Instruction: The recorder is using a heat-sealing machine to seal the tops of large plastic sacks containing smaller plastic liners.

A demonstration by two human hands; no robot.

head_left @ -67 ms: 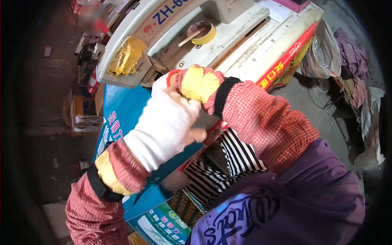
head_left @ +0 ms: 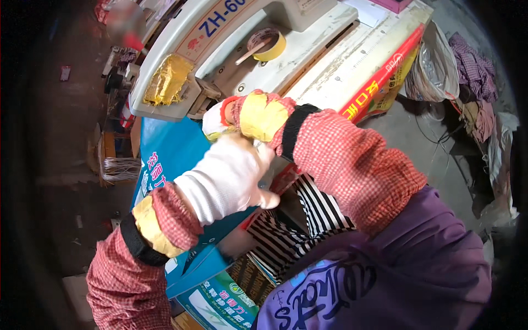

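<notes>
My left hand (head_left: 234,173), in a white knit glove with the thumb tip bare, crosses just below my right wrist. Its thumb points out apart from the fingers, some of which are tucked out of sight by the right cuff. My right hand (head_left: 216,118), in a white glove with a red-orange edge, is beside the head of a sewing machine (head_left: 165,113); its fingers are mostly hidden behind the left hand and cuff. Under both hands spreads a blue printed sack (head_left: 170,132). Checked red sleeve covers with yellow patches and black bands wrap both forearms.
A yellow tape roll (head_left: 272,49) with a flat stick lies on the machine bed. A red-and-yellow printed strip (head_left: 379,82) runs along the table edge. At right hang a clear plastic bag (head_left: 434,71) and checked cloth (head_left: 476,69). Striped black-and-white cloth (head_left: 324,209) covers my lap.
My left hand has slid slightly down, away from my right hand, so more of the right glove and its red-orange edge shows. The view has shifted a little.
</notes>
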